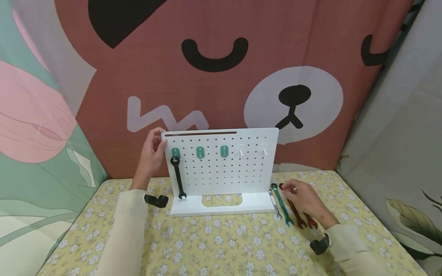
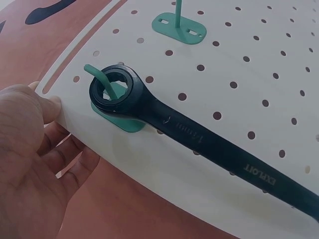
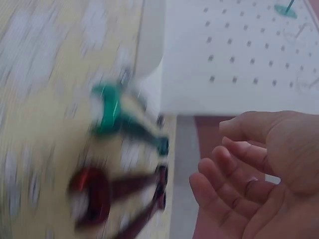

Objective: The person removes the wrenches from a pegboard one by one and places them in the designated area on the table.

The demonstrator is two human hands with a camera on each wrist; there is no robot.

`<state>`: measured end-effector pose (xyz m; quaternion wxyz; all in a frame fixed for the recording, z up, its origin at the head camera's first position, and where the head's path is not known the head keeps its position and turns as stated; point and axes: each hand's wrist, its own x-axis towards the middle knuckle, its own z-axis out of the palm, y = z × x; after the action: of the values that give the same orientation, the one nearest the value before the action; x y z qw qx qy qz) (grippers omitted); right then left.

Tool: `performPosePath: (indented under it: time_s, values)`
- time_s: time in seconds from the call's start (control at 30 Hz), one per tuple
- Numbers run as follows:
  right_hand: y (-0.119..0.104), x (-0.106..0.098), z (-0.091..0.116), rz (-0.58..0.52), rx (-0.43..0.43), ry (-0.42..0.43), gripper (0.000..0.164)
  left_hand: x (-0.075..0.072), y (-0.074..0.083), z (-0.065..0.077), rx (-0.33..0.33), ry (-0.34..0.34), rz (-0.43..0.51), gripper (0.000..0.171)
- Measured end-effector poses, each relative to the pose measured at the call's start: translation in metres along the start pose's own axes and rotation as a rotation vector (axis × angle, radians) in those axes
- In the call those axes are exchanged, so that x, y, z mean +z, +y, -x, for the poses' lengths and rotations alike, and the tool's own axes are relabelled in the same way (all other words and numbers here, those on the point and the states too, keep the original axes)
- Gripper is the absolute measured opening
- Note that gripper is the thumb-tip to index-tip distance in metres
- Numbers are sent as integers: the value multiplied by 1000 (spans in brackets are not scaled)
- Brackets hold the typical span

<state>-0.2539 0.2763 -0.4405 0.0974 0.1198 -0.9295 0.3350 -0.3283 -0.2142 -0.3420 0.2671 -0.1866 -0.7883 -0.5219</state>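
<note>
My left hand (image 1: 152, 155) grips the upper left edge of a white pegboard (image 1: 214, 172), thumb at the front and fingers behind. A black combination wrench (image 2: 184, 122) hangs there, its ring end over a green hook (image 2: 117, 117). Over the table to the right, my right hand (image 1: 305, 197) has loosely bent fingers and holds nothing in the right wrist view. Below and beside it lie a green wrench (image 1: 283, 207) and two red wrenches, one dark red (image 1: 297, 214) and one brighter red (image 1: 312, 222). A silver wrench (image 1: 275, 206) lies against the board's base.
Two more green hooks, one left (image 1: 200, 152) and one middle (image 1: 224, 151), and two clear hooks, including the far right one (image 1: 265, 150), line the board. The table has a yellow floral cloth (image 1: 221, 249). A bear-print curtain (image 1: 214, 96) hangs close behind.
</note>
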Motion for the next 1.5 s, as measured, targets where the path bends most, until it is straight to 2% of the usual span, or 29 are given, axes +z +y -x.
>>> performPosePath:
  time_s: [0.33,0.63,0.83,1.13,1.23,1.4,1.5]
  values:
    - [-37,36,-14,-114,-46,3,18,0,2,0,14,5,0,29]
    - [-75,72,-20,-214,-175,-27,11,5,1,1,10,-5,2,28]
    - [-99,95,-24,-297,-177,-99,13,5,0,3,15,4,18,28]
    - [-128,121,-33,-393,-180,-134,18,7,1,1,15,1,23,30]
    - [-138,126,-38,-426,-172,-151,22,7,10,2,13,6,34,30]
    - [-163,139,-48,-430,-163,-178,22,3,35,9,5,2,30,30]
    - [-180,149,-55,-437,-174,-195,23,0,41,11,4,7,1,31]
